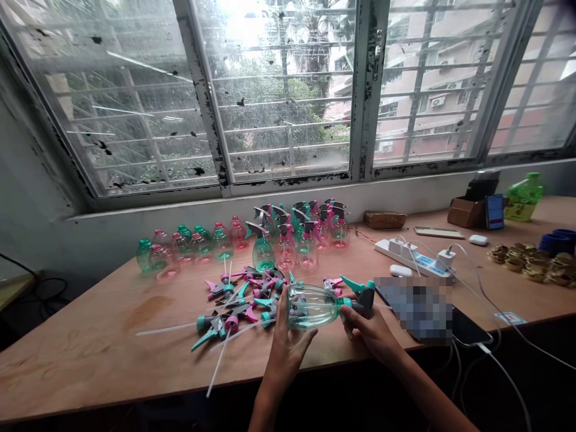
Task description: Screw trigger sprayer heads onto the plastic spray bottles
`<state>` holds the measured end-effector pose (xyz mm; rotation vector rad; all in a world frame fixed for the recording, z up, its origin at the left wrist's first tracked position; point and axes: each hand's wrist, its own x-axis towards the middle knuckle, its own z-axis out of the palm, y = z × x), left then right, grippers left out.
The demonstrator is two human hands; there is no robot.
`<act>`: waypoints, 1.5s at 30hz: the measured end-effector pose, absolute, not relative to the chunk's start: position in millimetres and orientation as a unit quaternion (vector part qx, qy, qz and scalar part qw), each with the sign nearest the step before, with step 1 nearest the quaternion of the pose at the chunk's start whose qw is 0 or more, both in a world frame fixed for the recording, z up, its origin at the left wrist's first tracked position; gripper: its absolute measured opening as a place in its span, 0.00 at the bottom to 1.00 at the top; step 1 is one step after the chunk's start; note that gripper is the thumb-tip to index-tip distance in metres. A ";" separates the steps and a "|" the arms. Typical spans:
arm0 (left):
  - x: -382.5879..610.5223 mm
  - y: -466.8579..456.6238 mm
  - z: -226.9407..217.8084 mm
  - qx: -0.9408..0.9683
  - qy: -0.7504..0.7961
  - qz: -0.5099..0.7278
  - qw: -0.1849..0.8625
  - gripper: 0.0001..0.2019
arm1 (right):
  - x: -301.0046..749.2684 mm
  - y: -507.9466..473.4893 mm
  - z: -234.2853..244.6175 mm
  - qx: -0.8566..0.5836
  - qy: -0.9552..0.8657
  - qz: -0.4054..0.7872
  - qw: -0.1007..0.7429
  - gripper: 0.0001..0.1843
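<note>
Left hand [288,347] and right hand [369,327] were nearest, both closed: the left gripped the base of a clear green bottle [311,307], the right a dark-and-green spray head [362,302] at its neck. The bottle was held nearly level (neck to the right) over the front of the wooden table [112,360]. Loose sprayers [234,312] with white tubes lay to the left; behind them stood headless bottles [222,245] and, further right, sprayer-topped bottles [263,255].

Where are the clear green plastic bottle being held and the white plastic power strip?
Clear green plastic bottle [312,307], head view: middle of its body.
White plastic power strip [424,262], head view: its top, between plugs.
</note>
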<state>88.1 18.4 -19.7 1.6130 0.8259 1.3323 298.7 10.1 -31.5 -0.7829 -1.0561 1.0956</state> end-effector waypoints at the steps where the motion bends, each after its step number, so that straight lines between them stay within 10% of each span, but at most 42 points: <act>1: 88.0 18.1 -19.7 0.646 0.330 0.535 0.432 0.46 | 298.5 9.9 -31.4 -0.345 -0.467 0.484 0.655 0.21; 45: 87.3 15.5 -20.1 0.664 0.338 0.512 0.427 0.51 | 300.2 11.0 -35.4 -0.333 -0.448 0.510 0.655 0.19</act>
